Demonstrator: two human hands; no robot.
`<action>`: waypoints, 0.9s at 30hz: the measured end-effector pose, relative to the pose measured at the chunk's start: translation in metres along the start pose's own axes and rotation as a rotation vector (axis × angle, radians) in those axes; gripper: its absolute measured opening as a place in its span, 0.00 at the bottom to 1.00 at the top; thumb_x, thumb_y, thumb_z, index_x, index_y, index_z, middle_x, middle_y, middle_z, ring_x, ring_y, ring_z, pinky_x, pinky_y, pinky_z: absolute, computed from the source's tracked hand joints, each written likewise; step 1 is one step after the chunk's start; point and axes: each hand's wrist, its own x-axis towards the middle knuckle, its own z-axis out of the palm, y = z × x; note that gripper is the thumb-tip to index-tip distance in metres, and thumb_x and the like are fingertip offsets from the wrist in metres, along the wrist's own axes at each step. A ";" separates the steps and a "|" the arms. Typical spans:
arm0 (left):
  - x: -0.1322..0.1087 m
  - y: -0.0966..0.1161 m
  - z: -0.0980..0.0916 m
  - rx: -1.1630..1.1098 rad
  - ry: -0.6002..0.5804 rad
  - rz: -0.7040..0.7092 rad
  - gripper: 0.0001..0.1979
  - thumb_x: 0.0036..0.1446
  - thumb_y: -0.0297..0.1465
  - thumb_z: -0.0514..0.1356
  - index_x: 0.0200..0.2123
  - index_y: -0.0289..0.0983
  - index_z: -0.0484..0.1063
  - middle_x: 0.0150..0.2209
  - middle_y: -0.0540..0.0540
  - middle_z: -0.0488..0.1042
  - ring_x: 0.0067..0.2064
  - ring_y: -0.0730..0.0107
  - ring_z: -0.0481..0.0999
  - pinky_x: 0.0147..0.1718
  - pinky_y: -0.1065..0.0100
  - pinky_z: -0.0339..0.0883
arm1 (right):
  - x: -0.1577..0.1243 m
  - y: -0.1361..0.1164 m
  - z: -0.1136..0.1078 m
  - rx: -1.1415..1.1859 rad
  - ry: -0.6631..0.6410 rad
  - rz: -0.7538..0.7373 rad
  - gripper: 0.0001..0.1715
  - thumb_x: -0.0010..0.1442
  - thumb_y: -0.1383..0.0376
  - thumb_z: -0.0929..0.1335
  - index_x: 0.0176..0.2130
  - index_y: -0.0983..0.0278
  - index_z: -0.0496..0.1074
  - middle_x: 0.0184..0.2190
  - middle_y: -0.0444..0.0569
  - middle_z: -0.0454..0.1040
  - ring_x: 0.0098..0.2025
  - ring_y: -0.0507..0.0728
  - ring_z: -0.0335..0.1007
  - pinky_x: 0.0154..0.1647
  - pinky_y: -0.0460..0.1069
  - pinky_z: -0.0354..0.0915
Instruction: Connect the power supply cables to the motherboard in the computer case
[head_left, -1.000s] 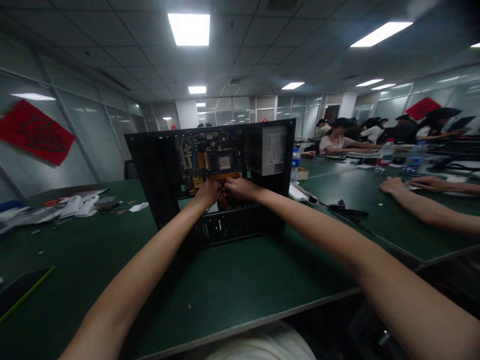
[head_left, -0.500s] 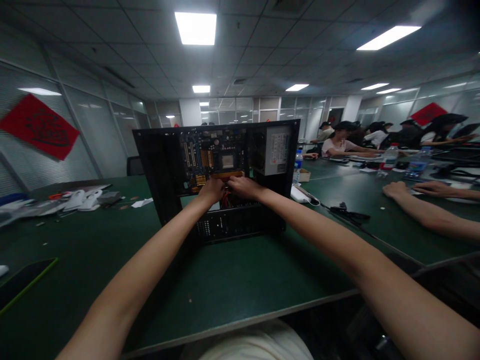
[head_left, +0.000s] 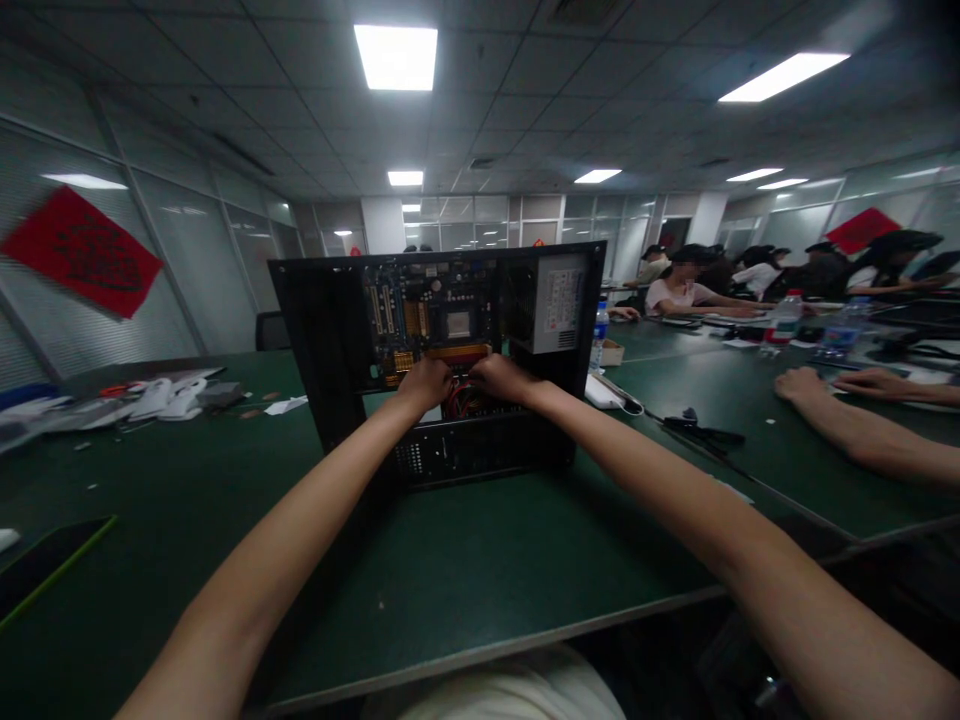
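Note:
A black computer case stands on the table with its side off, its inside facing me. Inside is a motherboard with a square silver processor socket area. A power supply fills the upper right corner. My left hand is curled at the left end of an orange-red strip at the board's lower edge. At that strip's right end is my right hand, fingers also curled in. What the fingertips grip is hidden. Red wires hang between and below both hands.
The green table carries white and grey parts at left and a green-edged dark pad. To the right lie a white power strip, black cables and bottles. Another person's hands rest at far right.
My right hand has shifted slightly right, away from my left hand, showing more of the red wires. My left hand stays at the same spot on the board. The view has moved slightly.

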 end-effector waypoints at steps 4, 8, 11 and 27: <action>0.001 -0.001 0.001 0.000 0.000 0.006 0.16 0.62 0.29 0.53 0.39 0.32 0.82 0.38 0.34 0.81 0.41 0.56 0.81 0.41 0.64 0.71 | 0.001 0.006 0.005 0.124 0.055 0.025 0.16 0.64 0.73 0.66 0.48 0.69 0.80 0.48 0.57 0.80 0.51 0.59 0.77 0.53 0.49 0.66; 0.000 -0.003 0.001 0.000 0.000 0.023 0.15 0.61 0.29 0.55 0.38 0.35 0.83 0.37 0.37 0.81 0.40 0.59 0.81 0.41 0.66 0.71 | 0.002 0.008 0.009 0.199 0.085 0.085 0.17 0.63 0.72 0.66 0.49 0.68 0.80 0.49 0.55 0.80 0.52 0.58 0.77 0.54 0.48 0.67; 0.000 -0.003 0.001 -0.003 0.005 0.025 0.15 0.61 0.29 0.54 0.38 0.34 0.82 0.38 0.36 0.81 0.41 0.58 0.81 0.41 0.65 0.71 | 0.002 0.008 0.009 0.214 0.101 0.105 0.16 0.63 0.71 0.66 0.48 0.68 0.80 0.48 0.55 0.81 0.51 0.58 0.77 0.54 0.48 0.67; 0.000 0.002 0.000 0.006 0.004 0.014 0.15 0.62 0.29 0.55 0.40 0.31 0.82 0.40 0.31 0.81 0.43 0.54 0.81 0.42 0.63 0.71 | 0.002 0.001 0.004 0.191 0.091 0.137 0.17 0.62 0.72 0.66 0.47 0.68 0.81 0.46 0.54 0.82 0.47 0.57 0.78 0.47 0.45 0.67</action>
